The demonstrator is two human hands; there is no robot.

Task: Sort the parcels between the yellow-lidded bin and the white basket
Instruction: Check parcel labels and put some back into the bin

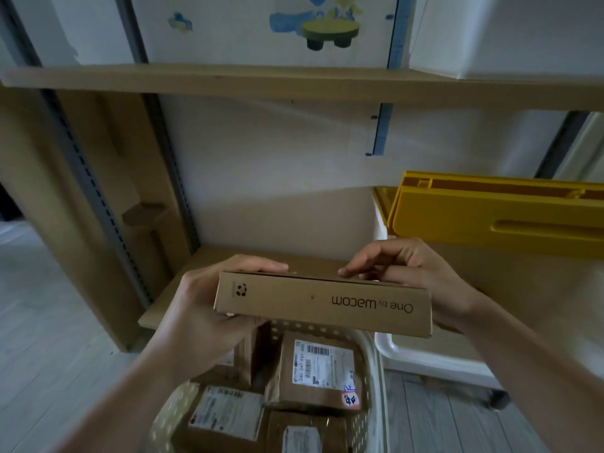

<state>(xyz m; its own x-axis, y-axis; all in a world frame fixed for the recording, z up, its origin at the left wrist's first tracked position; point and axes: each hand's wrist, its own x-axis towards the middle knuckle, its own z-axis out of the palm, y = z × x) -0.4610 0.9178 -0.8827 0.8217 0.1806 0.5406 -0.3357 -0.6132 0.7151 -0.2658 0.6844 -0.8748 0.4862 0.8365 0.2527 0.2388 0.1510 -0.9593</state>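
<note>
Both hands carry one parcel: the left hand (209,308) grips the left end of a flat Wacom tablet box (322,304), fingers curled over its far edge and thumb underneath, while the right hand (405,273) grips the right end, its fingers curled over the top rear edge. The box hangs edge-on above the white basket (371,371) and just left of the yellow-lidded bin (425,351), whose yellow lid (490,220) stands raised open.

My reading is that the box is mid-transfer between the two containers; which way it is heading cannot be told. To finish the step well, I would keep the two-handed grip at the ends so the long, thin box does not twist, tip it flat before lowering it, and pass it under the lid's front edge if the bin is the goal. If it goes to the basket, it should lie flat across the other parcels, not be wedged on end.

The box is plain brown cardboard, smooth and matte, with crisp folded edges and dark printed lettering that reads upside down. In the basket lie several cardboard parcels, among them a labelled parcel (322,371) with a white barcode sticker and a small red-bordered tag. The basket is pale plastic with perforated walls and a rounded rim. The bin has a smooth white plastic body; its lid is glossy moulded plastic with a recessed grip. Behind stands a wooden shelf (209,259) of light, flat board.
</note>
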